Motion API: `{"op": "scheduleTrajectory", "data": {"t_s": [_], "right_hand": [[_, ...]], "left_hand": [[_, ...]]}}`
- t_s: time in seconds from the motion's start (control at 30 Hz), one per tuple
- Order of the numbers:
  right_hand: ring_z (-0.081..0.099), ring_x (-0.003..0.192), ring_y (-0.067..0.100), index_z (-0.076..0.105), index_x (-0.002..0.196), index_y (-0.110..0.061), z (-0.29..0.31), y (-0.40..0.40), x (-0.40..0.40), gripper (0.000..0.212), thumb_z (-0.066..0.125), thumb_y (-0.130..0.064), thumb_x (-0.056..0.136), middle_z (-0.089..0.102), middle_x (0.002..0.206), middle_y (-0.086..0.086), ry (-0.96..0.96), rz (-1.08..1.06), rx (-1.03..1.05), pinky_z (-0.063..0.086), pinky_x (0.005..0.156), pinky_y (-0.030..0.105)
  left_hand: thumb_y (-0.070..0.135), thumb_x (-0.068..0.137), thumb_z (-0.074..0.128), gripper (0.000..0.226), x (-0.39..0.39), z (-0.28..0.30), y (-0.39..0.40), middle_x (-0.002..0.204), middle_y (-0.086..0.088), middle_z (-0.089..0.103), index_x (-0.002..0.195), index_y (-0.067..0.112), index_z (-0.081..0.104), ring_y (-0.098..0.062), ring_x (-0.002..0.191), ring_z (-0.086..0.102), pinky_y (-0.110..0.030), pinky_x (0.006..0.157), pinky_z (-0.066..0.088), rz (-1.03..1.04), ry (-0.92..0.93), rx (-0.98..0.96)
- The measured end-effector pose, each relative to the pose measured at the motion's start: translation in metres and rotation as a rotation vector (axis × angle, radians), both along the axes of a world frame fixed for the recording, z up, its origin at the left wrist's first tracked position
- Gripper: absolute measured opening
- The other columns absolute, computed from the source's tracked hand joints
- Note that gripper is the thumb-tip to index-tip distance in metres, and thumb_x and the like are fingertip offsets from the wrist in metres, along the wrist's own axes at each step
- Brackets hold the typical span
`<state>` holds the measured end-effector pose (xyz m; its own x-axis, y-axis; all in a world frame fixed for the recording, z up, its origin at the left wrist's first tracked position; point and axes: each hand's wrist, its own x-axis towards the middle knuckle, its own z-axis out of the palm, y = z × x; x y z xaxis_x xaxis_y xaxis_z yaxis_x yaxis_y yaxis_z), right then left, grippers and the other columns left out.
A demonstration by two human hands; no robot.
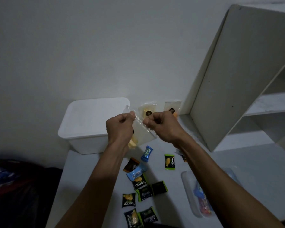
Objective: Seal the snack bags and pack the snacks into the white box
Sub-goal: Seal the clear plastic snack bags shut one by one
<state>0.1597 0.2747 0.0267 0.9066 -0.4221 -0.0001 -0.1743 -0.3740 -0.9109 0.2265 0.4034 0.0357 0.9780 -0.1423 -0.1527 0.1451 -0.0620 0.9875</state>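
Clear plastic, a snack bag (142, 129), is pinched at its top edge by both hands: the left hand (120, 127) and the right hand (163, 127) each hold the mouth in a clenched grip. Its long axis hangs down between them, yellow snacks at the bottom. Just left of the grip, nearer the left hand, sits the white box (89, 127). Below the grip, wrapped candies (142, 183) lie scattered on the tabletop (171, 203).

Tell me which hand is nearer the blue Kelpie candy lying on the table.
Left, by a small margin. The left hand holds the clear snack bag above and left of the blue candy; the right hand grips the bag's other edge, higher and to the right.
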Motion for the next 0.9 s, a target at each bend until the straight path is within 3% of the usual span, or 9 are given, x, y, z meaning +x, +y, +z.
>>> {"op": "scheduleTrajectory", "data": {"t_s": [0.07,0.13,0.2,0.33,0.43,0.53,0.6,0.77,0.9], "right_hand": [[0.062,0.071,-0.001,0.073,0.088,-0.011,-0.004,0.003,0.002,0.012,0.065,-0.018,0.093,0.070,0.080,-0.007,-0.026,-0.034,-0.025,0.049,0.067,0.015],[0.061,0.067,0.000,0.071,0.086,-0.013,-0.007,0.006,0.005,0.012,0.065,-0.019,0.093,0.070,0.077,-0.007,-0.039,-0.061,-0.065,0.047,0.062,0.012],[0.059,0.063,-0.001,0.071,0.085,-0.013,-0.007,0.007,0.005,0.012,0.064,-0.017,0.094,0.069,0.075,-0.006,-0.041,-0.070,-0.091,0.044,0.058,0.010],[0.059,0.067,0.005,0.070,0.085,-0.013,-0.008,0.006,0.001,0.016,0.062,-0.022,0.096,0.067,0.074,-0.003,-0.034,-0.055,-0.064,0.050,0.065,0.021],[0.062,0.071,0.008,0.071,0.086,-0.014,-0.009,0.006,-0.003,0.017,0.062,-0.024,0.095,0.070,0.077,-0.003,-0.044,-0.074,-0.044,0.054,0.071,0.028],[0.066,0.075,0.006,0.072,0.084,-0.014,-0.009,0.004,-0.010,0.014,0.065,-0.022,0.093,0.072,0.080,-0.003,-0.034,-0.084,-0.043,0.056,0.071,0.023],[0.064,0.072,0.001,0.071,0.081,-0.014,-0.010,0.004,-0.014,0.017,0.064,-0.023,0.094,0.070,0.077,-0.005,-0.016,-0.079,-0.065,0.051,0.067,0.018],[0.064,0.072,0.008,0.071,0.082,-0.015,-0.014,0.007,-0.015,0.019,0.061,-0.023,0.096,0.070,0.076,-0.003,-0.036,-0.144,-0.115,0.053,0.066,0.024],[0.059,0.061,0.002,0.071,0.081,-0.018,-0.015,0.009,-0.021,0.021,0.060,-0.027,0.097,0.067,0.070,-0.006,-0.031,-0.157,-0.068,0.048,0.061,0.024]], "left_hand": [[0.025,0.087,0.072,0.016,-0.002,-0.001,0.000,0.076,-0.004,0.069,0.078,0.013,0.075,-0.005,0.058,0.056,-0.008,0.047,0.044,-0.030,0.016,0.016],[0.028,0.087,0.072,0.018,-0.007,-0.003,-0.001,0.079,-0.004,0.073,0.084,0.011,0.077,-0.002,0.060,0.059,-0.010,0.049,0.043,-0.085,0.021,0.075],[0.028,0.088,0.071,0.018,-0.012,-0.005,-0.001,0.079,-0.006,0.074,0.082,0.012,0.077,-0.006,0.065,0.062,-0.013,0.054,0.044,-0.107,0.025,0.093],[0.022,0.089,0.069,0.020,-0.016,-0.005,-0.002,0.078,-0.008,0.073,0.071,0.016,0.073,-0.013,0.069,0.062,-0.019,0.061,0.050,-0.115,0.040,0.075],[0.022,0.090,0.069,0.018,-0.017,-0.004,-0.004,0.075,-0.004,0.070,0.073,0.015,0.073,-0.013,0.070,0.062,-0.022,0.065,0.051,-0.133,0.048,0.071],[0.024,0.089,0.070,0.019,-0.016,-0.005,-0.004,0.074,-0.005,0.069,0.073,0.014,0.073,-0.014,0.071,0.061,-0.026,0.070,0.051,-0.113,0.060,0.059],[0.025,0.088,0.071,0.018,-0.016,-0.005,-0.004,0.074,-0.004,0.069,0.073,0.015,0.073,-0.013,0.071,0.062,-0.026,0.070,0.051,-0.115,0.073,0.051],[0.018,0.085,0.073,0.010,-0.024,-0.002,-0.005,0.080,-0.004,0.073,0.079,0.011,0.076,-0.012,0.074,0.064,-0.023,0.060,0.046,-0.206,0.090,0.124],[0.018,0.088,0.070,0.017,-0.027,-0.003,-0.004,0.073,-0.002,0.072,0.072,0.014,0.073,-0.009,0.068,0.064,-0.022,0.064,0.049,-0.218,0.101,0.104]]}}
